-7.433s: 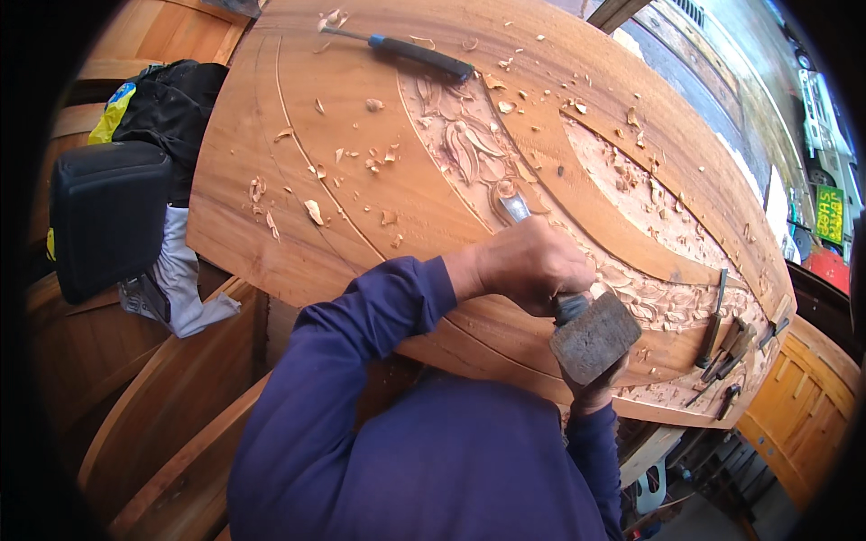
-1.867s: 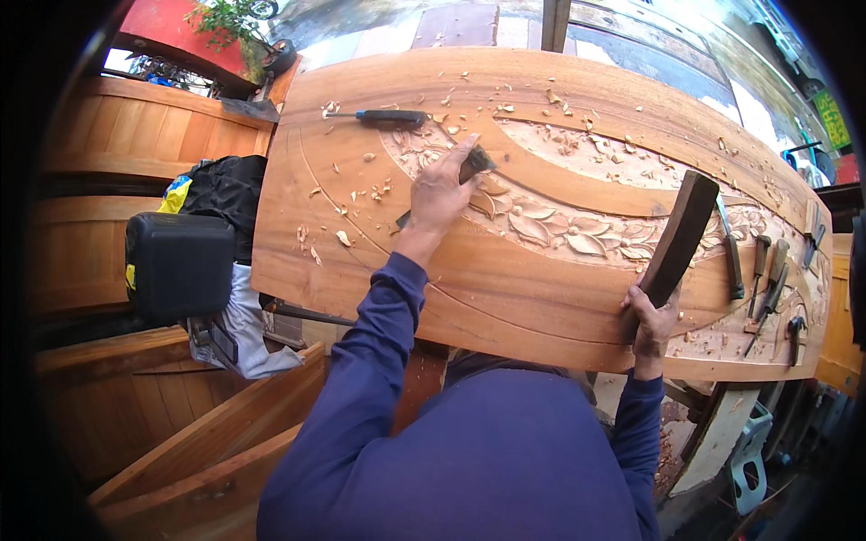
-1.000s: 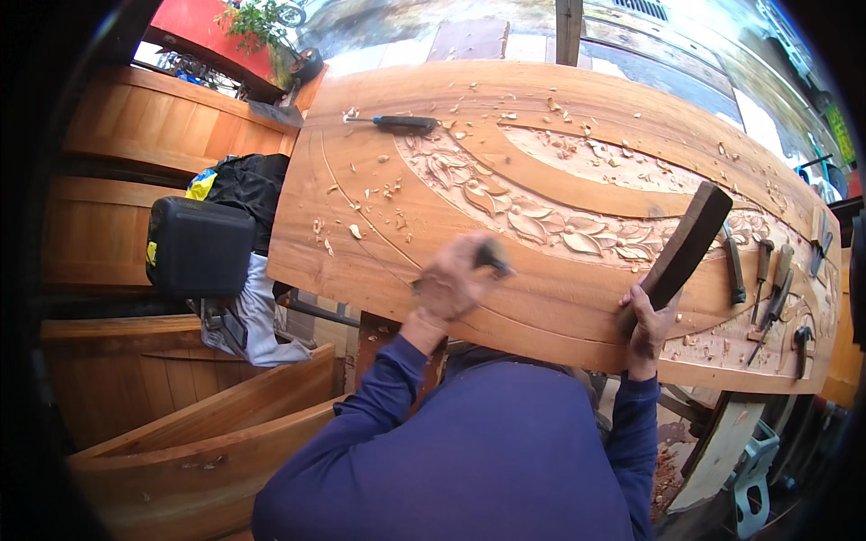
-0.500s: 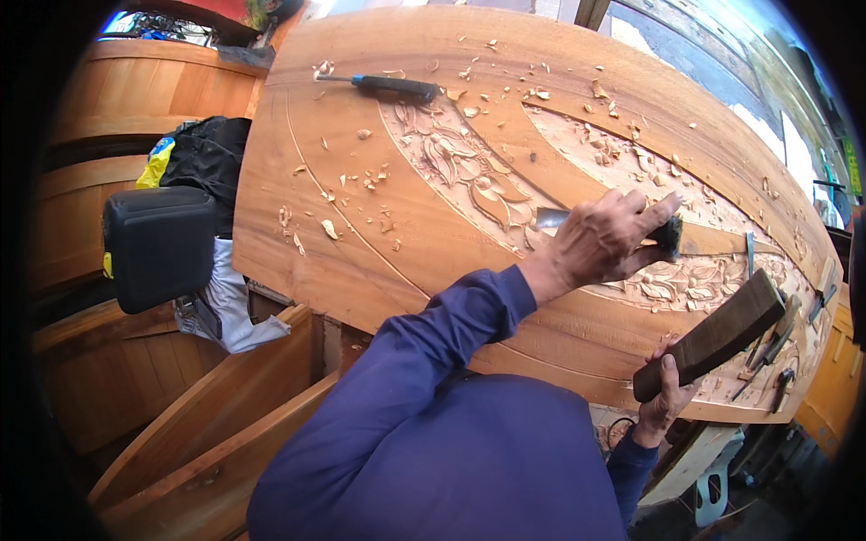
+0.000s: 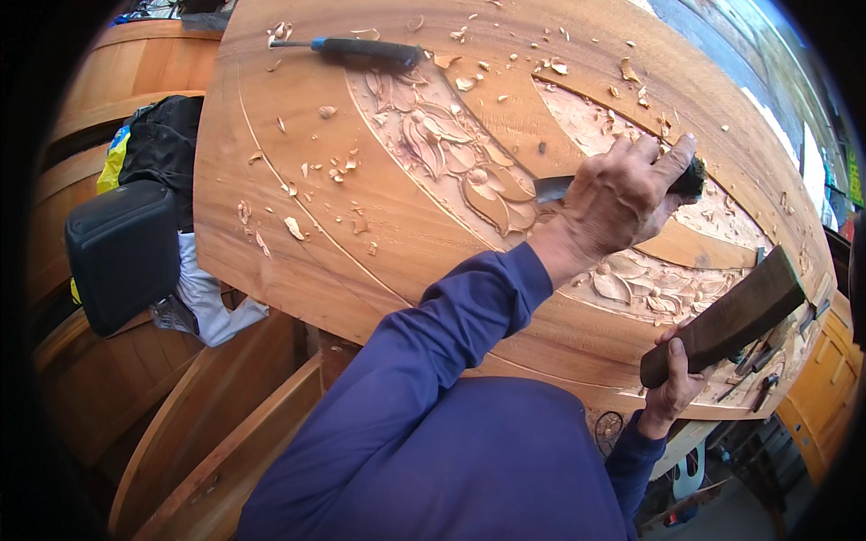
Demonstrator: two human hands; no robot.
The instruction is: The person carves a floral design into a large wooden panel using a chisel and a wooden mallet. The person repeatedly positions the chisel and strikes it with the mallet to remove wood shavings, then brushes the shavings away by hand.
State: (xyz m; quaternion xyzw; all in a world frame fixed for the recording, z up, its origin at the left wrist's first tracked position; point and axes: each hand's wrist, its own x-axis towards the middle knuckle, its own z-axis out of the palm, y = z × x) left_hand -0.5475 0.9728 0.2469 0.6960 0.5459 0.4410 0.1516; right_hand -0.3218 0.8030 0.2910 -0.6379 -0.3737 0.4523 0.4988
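Note:
My left hand (image 5: 618, 194) is closed around a wood chisel (image 5: 552, 187). The broad steel blade points left at the carved flowers, and the dark handle end sticks out past my fingers on the right. Whether the cutting edge touches the wood I cannot tell. In my right hand (image 5: 675, 386) is a dark wooden block (image 5: 726, 317), gripped near its lower end and tilted up to the right. Beneath both hands lies a large wooden panel (image 5: 298, 243) with carved flowers and leaves (image 5: 492, 194) in curved recessed bands.
A screwdriver-like tool with a black handle (image 5: 370, 51) lies at the panel's far left. Wood shavings (image 5: 295, 228) are scattered about. More carving tools (image 5: 765, 389) lie at the right end. Off the left edge stand a black case (image 5: 122, 257) and some bags.
The view has shifted and the panel appears nearer. Both hands keep their grips; the block remains raised, and the chisel still lies over the carved band.

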